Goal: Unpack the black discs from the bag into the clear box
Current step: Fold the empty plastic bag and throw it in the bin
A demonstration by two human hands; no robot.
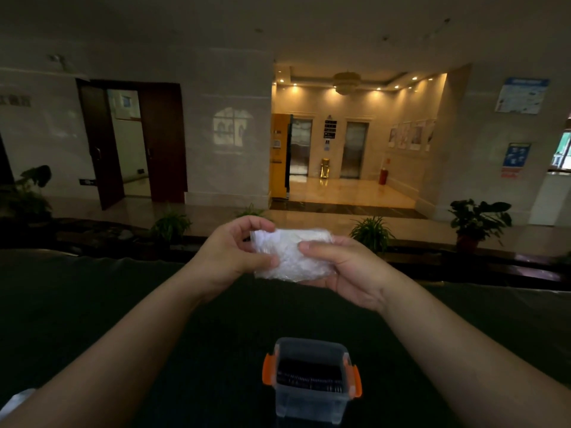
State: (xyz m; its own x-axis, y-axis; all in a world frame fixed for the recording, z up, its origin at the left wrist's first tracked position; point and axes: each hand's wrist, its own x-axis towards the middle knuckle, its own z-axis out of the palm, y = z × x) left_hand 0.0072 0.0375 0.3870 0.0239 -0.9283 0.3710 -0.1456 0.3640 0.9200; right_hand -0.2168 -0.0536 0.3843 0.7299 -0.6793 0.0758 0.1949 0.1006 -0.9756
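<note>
I hold a crumpled clear plastic bag (290, 253) up in front of me with both hands. My left hand (236, 251) pinches its left edge between thumb and fingers. My right hand (343, 267) cups it from below and the right, thumb across the front. No discs show through the bag. Below, near me on the dark table (123, 298), stands the clear box (310, 406) with orange side clips, lid off. A row of black discs (309, 376) lies inside it.
A pale object (17, 400) shows at the lower left edge under my left forearm. Beyond the table's far edge are potted plants (372, 231), a dim lobby floor, doors and lit lifts.
</note>
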